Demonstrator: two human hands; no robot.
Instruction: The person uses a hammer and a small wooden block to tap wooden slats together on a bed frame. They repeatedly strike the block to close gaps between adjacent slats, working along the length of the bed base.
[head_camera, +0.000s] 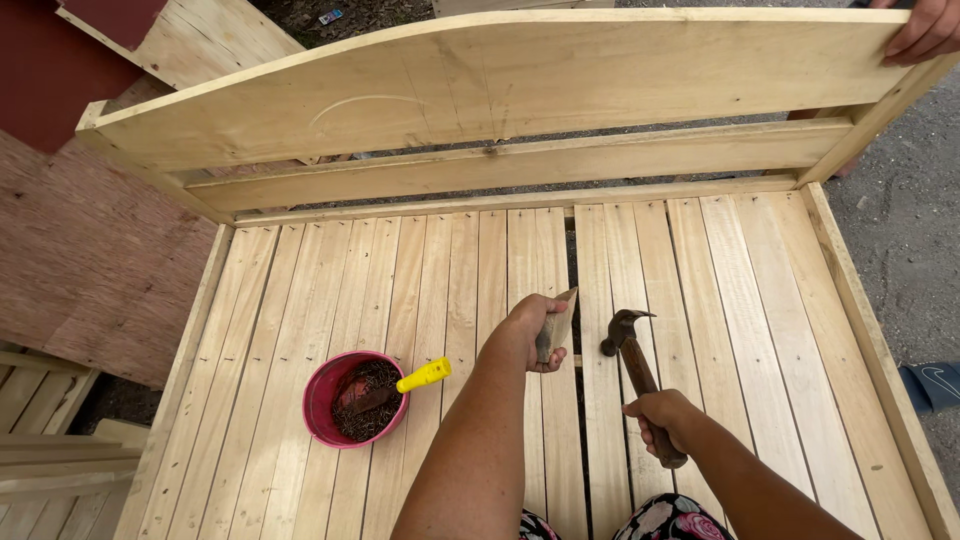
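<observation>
The left hand (530, 330) pinches a small pale wooden wedge (557, 322) upright over the gap between slats of the pale slatted wooden bed frame (400, 290), while the right hand (660, 415), grip closed round a brown-handled claw hammer (630, 355) (head just right of the wedge), would best strike squarely, fingers low.

We have one view, worn on the head, looking steeply down and forward over our own forearms onto the slatted bed frame (700, 300) close below; the headboard (500, 80) stands far, ground showing left and right.
</observation>
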